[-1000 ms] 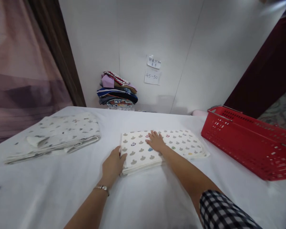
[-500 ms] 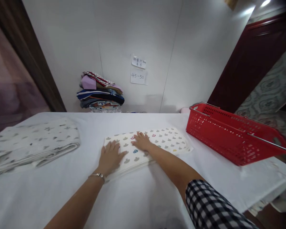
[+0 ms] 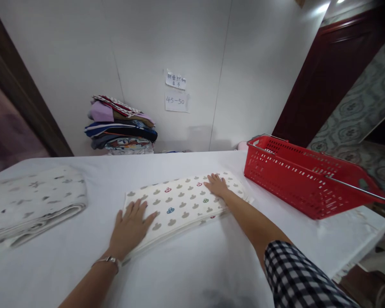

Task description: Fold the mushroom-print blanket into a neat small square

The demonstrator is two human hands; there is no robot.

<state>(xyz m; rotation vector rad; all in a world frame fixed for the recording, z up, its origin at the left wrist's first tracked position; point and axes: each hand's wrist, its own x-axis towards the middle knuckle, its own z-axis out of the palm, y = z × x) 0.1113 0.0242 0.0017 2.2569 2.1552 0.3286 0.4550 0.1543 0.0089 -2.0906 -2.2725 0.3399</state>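
I log this from the remote head view, reading clock directions outward from the middle of the work, 12 being the wall side.

Item under inspection: an oblong folded cloth (image 3: 183, 202), white fabric printed with grey mushroom-like shapes and a few red, blue and green ones. It lies flat at mid-table on a smooth white table covering (image 3: 179, 269). Its long axis runs slantwise, from between 8 and 9 o'clock to between 2 and 3, the left end nearer to me.

Hands: both are in contact with the item, one towards each end. The left hand (image 3: 128, 227), with a silver metal bracelet (image 3: 110, 260) at the wrist, rests open over the left end, fingers spread. The right hand (image 3: 217, 186) lies open and flat on top, towards the right end and the far edge. Neither is closed on anything that I can find.

Surroundings: a red, perforated plastic basket (image 3: 282, 185) stands between 2 and 3 o'clock, just beyond the item's right end — the right hand is much the nearer to it. At 9 o'clock lies a white fabric bundle with grey leaf-like prints (image 3: 40, 192), well apart from the right hand and cut by the frame. A multicoloured stack of folded textiles (image 3: 122, 128) sits at 11 o'clock.
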